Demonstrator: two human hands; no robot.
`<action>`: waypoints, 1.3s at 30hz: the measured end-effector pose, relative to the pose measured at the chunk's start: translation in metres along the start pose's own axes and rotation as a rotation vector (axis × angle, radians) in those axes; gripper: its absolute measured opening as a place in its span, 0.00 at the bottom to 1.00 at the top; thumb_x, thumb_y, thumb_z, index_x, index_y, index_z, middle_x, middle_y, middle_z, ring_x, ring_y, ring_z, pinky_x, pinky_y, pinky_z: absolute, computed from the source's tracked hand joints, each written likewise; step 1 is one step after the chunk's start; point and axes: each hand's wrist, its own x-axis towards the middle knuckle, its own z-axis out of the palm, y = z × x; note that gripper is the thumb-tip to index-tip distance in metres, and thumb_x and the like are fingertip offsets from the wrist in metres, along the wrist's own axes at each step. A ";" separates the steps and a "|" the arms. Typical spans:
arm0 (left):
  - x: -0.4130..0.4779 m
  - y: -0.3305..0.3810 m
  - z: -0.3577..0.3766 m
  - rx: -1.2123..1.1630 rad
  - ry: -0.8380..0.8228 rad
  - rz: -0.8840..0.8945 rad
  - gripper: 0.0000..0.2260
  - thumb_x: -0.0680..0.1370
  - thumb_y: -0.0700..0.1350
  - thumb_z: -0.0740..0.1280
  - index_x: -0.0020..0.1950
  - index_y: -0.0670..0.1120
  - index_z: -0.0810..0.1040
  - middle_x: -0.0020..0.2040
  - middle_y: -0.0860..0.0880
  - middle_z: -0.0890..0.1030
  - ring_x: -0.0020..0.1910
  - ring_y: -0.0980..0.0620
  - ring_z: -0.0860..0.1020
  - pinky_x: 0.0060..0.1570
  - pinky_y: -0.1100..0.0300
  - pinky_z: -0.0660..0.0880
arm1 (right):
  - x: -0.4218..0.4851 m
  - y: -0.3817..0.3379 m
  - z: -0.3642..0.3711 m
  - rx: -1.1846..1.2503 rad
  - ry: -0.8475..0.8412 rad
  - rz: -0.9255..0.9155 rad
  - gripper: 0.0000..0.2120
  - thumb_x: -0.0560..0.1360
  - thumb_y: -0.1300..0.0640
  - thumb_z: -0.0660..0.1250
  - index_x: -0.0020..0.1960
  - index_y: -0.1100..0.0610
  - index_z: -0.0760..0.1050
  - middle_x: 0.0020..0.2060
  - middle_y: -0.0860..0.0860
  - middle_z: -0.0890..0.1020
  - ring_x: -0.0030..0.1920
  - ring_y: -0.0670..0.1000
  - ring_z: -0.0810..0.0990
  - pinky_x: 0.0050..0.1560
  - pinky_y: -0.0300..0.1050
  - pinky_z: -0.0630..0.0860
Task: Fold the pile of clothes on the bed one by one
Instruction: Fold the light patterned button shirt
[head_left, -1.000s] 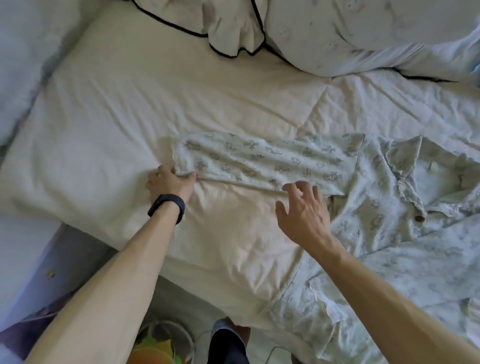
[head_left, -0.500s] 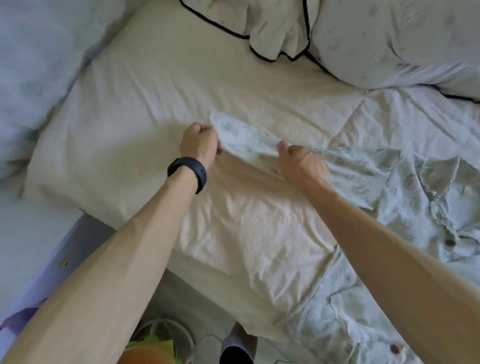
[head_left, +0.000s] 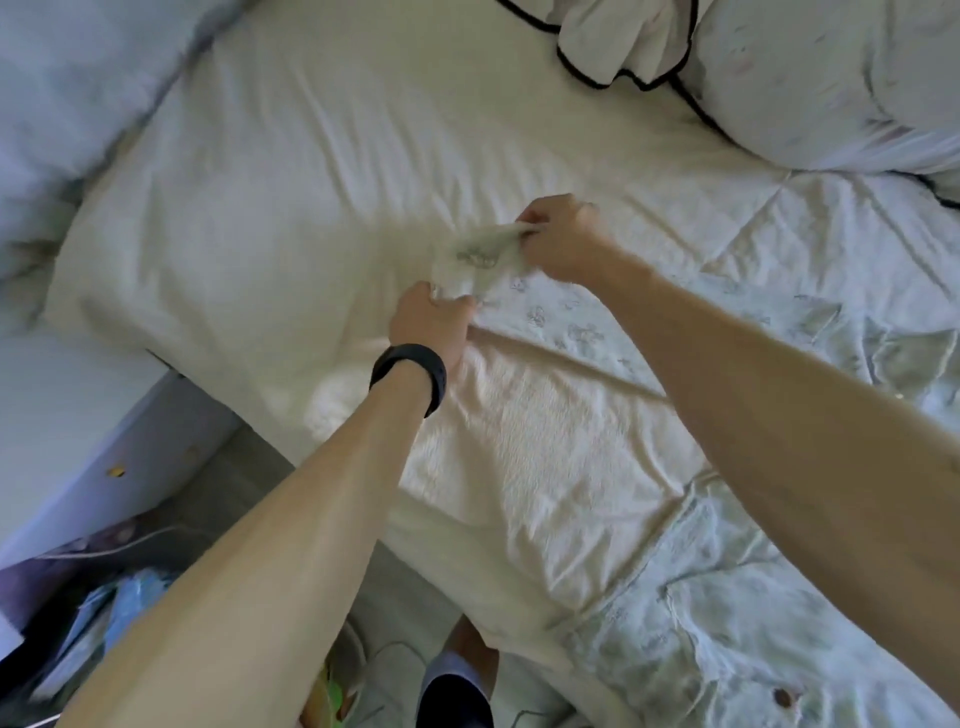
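Sleeve fold under way. Left hand (head_left: 431, 319) is pinched on the near corner of the sleeve cuff (head_left: 480, 252); right hand (head_left: 558, 239) is clenched on the far corner; cuff is held just off the bed (head_left: 234, 218); patterned shirt (head_left: 753, 639) is spread at right. Judgement: both corners should be carried level across the shirt body; the crease should be kept straight, then pressed flat.

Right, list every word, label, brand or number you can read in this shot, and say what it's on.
No readable text anywhere.
The pale green printed shirt has small grey motifs, too blurred to tell if any are letters.
The black wristband shows no markings.
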 end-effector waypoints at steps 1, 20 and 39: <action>-0.010 0.008 0.000 -0.045 0.073 0.094 0.09 0.78 0.50 0.68 0.52 0.46 0.74 0.37 0.51 0.73 0.32 0.52 0.71 0.30 0.62 0.67 | -0.013 0.002 -0.015 0.105 0.066 -0.023 0.13 0.75 0.66 0.60 0.46 0.51 0.79 0.38 0.48 0.79 0.39 0.53 0.78 0.29 0.40 0.72; -0.441 -0.083 0.250 0.890 -0.889 1.634 0.13 0.64 0.48 0.75 0.48 0.58 0.84 0.40 0.55 0.79 0.40 0.52 0.77 0.40 0.61 0.72 | -0.528 0.396 -0.022 0.912 0.268 0.946 0.19 0.77 0.41 0.70 0.44 0.57 0.85 0.32 0.52 0.83 0.29 0.48 0.80 0.29 0.40 0.76; -0.426 -0.141 0.296 1.353 -0.793 1.043 0.23 0.79 0.42 0.62 0.74 0.53 0.70 0.78 0.49 0.63 0.76 0.46 0.63 0.75 0.49 0.56 | -0.581 0.471 0.067 0.383 0.410 0.814 0.18 0.79 0.52 0.66 0.66 0.57 0.73 0.62 0.58 0.75 0.62 0.60 0.73 0.61 0.55 0.72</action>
